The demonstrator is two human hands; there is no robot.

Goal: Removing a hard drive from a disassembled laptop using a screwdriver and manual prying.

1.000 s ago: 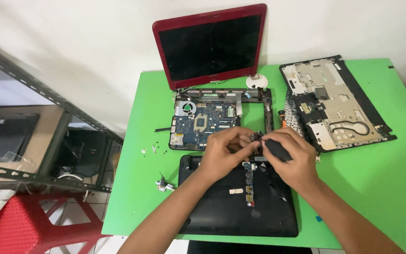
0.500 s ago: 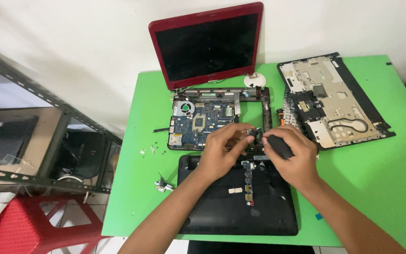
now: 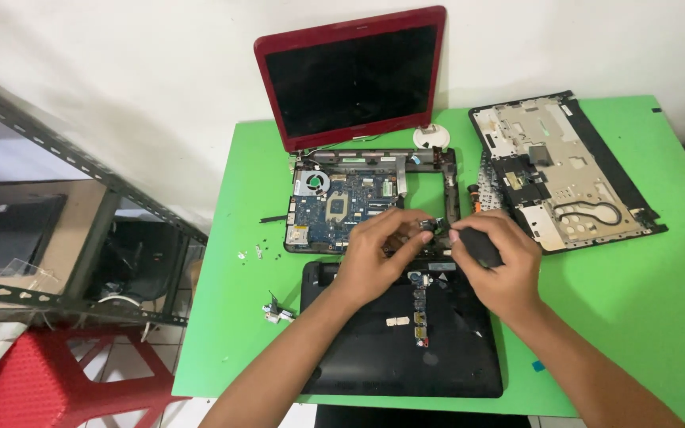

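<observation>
Two hands meet over the laptop base: right hand (image 3: 495, 265) grips a screwdriver (image 3: 473, 244) pointing left, left hand (image 3: 378, 254) pinches a small part (image 3: 428, 230); both unmoved.

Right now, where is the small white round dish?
In the head view, the small white round dish sits at the table's far edge, between the red laptop screen and the upturned palmrest panel.

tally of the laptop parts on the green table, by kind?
Red screen lid: 1
Base with exposed motherboard: 1
Palmrest cover, upside down: 1
Black bottom cover: 1
Small loose metal brackets: 1 cluster
Black tool, in the right hand: 1
Total: 6
</observation>
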